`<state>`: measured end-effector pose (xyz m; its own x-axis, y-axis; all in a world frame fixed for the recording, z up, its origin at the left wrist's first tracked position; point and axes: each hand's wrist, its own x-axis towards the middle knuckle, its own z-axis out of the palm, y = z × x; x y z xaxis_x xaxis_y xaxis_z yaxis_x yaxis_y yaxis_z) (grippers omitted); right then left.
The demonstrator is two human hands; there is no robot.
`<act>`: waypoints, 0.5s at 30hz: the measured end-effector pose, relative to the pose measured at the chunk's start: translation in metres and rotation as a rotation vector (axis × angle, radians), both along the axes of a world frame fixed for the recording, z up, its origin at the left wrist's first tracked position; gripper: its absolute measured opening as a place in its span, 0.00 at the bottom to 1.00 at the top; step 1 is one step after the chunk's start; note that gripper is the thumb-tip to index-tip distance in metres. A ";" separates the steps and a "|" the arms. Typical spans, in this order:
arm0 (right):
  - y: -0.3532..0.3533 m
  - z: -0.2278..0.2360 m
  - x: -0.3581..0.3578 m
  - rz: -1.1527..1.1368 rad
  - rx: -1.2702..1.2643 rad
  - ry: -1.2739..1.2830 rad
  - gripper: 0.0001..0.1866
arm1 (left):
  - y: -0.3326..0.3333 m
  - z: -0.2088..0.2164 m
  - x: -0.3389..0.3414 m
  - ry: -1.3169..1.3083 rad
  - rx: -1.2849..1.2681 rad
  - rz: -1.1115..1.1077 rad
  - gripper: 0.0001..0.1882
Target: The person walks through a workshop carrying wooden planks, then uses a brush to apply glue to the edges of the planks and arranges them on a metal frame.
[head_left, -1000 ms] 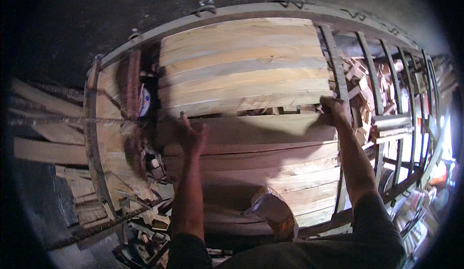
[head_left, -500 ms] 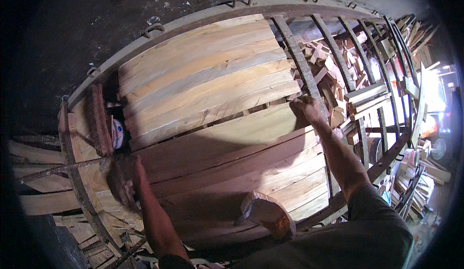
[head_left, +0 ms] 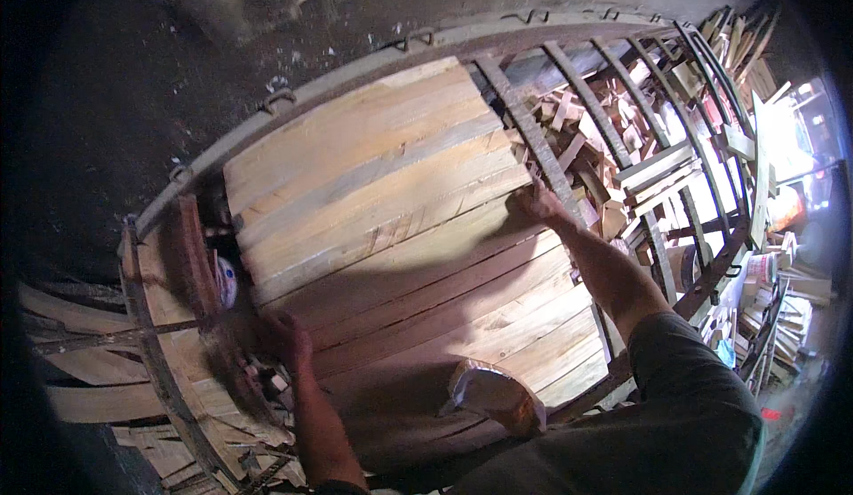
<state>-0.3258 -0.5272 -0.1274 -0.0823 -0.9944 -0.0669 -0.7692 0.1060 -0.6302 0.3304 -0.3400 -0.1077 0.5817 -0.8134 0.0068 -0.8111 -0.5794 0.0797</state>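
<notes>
A row of pale wooden planks (head_left: 373, 175) lies side by side across a metal frame in front of me. My right hand (head_left: 540, 203) is closed on the right end of a middle plank (head_left: 418, 262), its fingers curled over the end. At that plank's left end, my left hand (head_left: 286, 333) is closed against the edge, partly lost in shadow. The plank's far edge lies against the upper planks, with only a thin line between them. A rounded pale wood-coloured piece (head_left: 498, 393) stands near my body; its kind is unclear.
Bare metal bars (head_left: 613, 108) cross the frame at right, with scrap wood (head_left: 586, 131) below them. Loose slats (head_left: 659, 175) rest on the bars. A white tub (head_left: 226, 282) sits beyond the planks' left end. A dark wall (head_left: 133, 122) rises behind.
The gap between the middle plank and the upper planks has closed as the plank moved away from me. My left hand shifted right onto the plank's end. The view has tilted slightly.
</notes>
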 end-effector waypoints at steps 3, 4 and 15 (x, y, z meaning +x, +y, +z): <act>0.036 0.022 -0.003 0.004 -0.076 0.198 0.30 | 0.029 0.007 -0.049 0.045 0.022 -0.085 0.40; 0.053 0.045 0.008 0.032 -0.027 0.186 0.30 | 0.047 0.010 -0.067 0.110 0.009 -0.093 0.41; 0.410 0.157 -0.054 0.102 0.301 0.339 0.28 | 0.154 0.142 -0.272 0.958 -0.176 -0.164 0.34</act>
